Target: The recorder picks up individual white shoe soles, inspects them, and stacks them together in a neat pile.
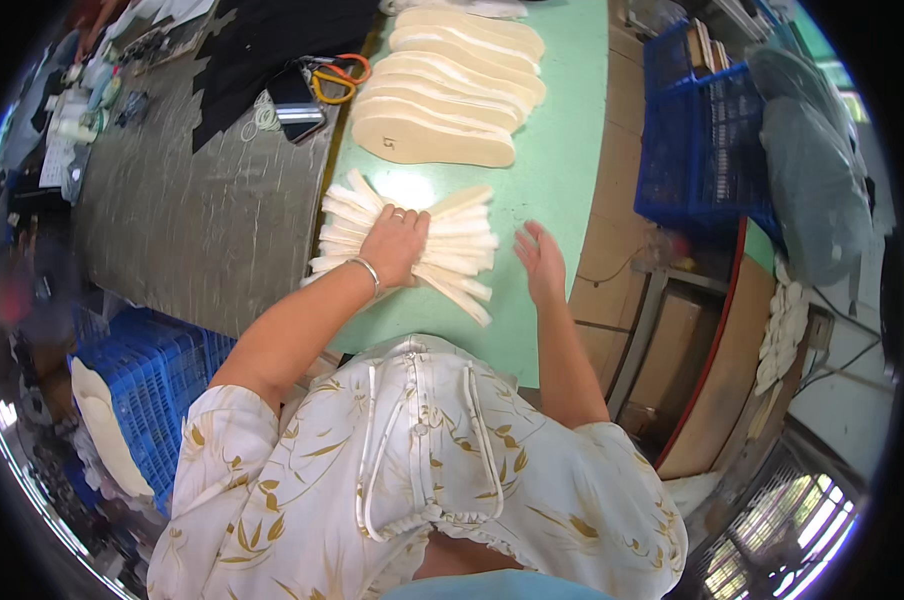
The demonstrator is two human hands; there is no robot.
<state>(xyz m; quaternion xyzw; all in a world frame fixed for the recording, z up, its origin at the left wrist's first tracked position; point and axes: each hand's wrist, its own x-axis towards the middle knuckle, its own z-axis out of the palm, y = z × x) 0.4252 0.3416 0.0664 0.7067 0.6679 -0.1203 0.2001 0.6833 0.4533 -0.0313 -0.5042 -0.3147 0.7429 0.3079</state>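
Observation:
My left hand [396, 244] is closed around the middle of a bundle of cream insoles [457, 238] on the green tabletop [562, 120]. Their edges face up, and the ends fan out on both sides of the hand. To the right of the bundle, my right hand [540, 262] is held open with nothing in it, apart from the insoles. Farther back, a row of overlapping cream insoles [437, 138] lies across the green surface. The nearest one has a small dark mark.
Left of the green surface is a worn dark tabletop [202, 220] with black fabric [247, 60], orange-and-yellow-handled scissors [337, 80] and a phone [300, 118]. Blue crates [707, 140] stand at the right, with another blue crate [152, 385] at the lower left.

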